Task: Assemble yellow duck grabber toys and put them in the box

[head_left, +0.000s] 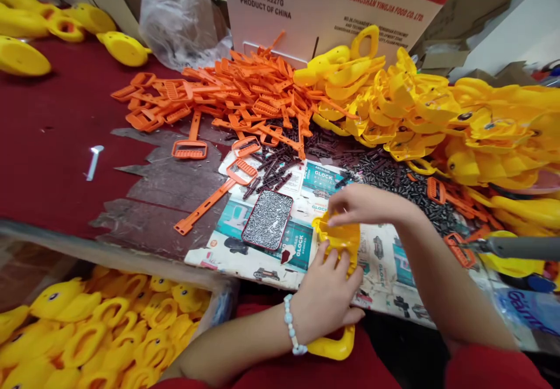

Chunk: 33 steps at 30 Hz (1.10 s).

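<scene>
Yellow plastic shell [340,240] sits firmly braced. Right hand [363,205] pinches its top edge; left hand [326,298] clasps beneath, fingers curled.

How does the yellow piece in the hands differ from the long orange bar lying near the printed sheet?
The yellow plastic piece is held by the left hand and right hand; the long orange bar lies flat, untouched. The yellow piece is broad and curved, the bar narrow and straight. Both look molded.

Head view: forward, downward, close above left hand [326,298], right hand [363,205].
</scene>
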Tool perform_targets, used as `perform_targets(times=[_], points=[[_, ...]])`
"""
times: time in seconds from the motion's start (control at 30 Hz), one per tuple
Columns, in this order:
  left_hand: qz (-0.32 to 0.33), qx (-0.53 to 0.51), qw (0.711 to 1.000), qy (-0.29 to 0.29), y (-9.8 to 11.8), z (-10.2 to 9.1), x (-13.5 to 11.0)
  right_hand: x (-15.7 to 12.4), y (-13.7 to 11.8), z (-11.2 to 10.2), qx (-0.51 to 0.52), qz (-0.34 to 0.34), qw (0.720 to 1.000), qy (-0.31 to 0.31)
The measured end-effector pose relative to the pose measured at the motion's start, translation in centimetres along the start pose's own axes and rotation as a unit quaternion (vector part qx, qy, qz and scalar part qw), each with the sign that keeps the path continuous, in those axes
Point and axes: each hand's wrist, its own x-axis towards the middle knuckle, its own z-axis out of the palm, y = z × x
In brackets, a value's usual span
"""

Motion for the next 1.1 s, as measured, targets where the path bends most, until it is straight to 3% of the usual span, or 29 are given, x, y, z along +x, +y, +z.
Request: perform_targets(times=[0.13,0.23,0.33,0.43,0.57,0.67,0.73,0.9,1.1], points=[[-0.005,0.004,1.000,-0.001,0.2,0.1,-0.1,6.5,-0.8,-0.8,-0.069,-0.049,0.992,0.095],[-0.009,0.006,1.000,-0.002,0.3,0.1,-0.1,10.6,-1.9,0.5,-0.112,-0.114,0.984,0.083],[-0.010,0.006,1.000,-0.008,0.3,0.0,0.0,11.6,-2.1,1.2,-0.131,-0.129,0.979,0.086],[-0.016,0.001,1.000,-0.008,0.3,-0.1,0.0,8.8,-1.1,0.8,-0.118,-0.089,0.979,0.144],[-0.022,-0.003,1.000,-0.010,0.3,-0.1,0.0,0.6,0.6,0.5,-0.079,-0.006,0.954,0.290],[-0.021,-0.004,1.000,-0.010,0.3,-0.1,0.1,-5.6,0.8,2.3,-0.061,0.016,0.927,0.370],[-0.021,-0.004,1.000,-0.012,0.3,-0.1,0.1,-8.1,0.5,4.2,-0.013,0.005,0.924,0.382],[-0.021,0.003,1.000,-0.016,0.4,-0.1,0.3,-8.2,0.8,8.2,0.031,0.016,0.922,0.386],[-0.017,0.000,1.000,-0.007,0.2,0.2,0.1,-7.1,1.4,8.5,0.013,0.012,0.928,0.372]])
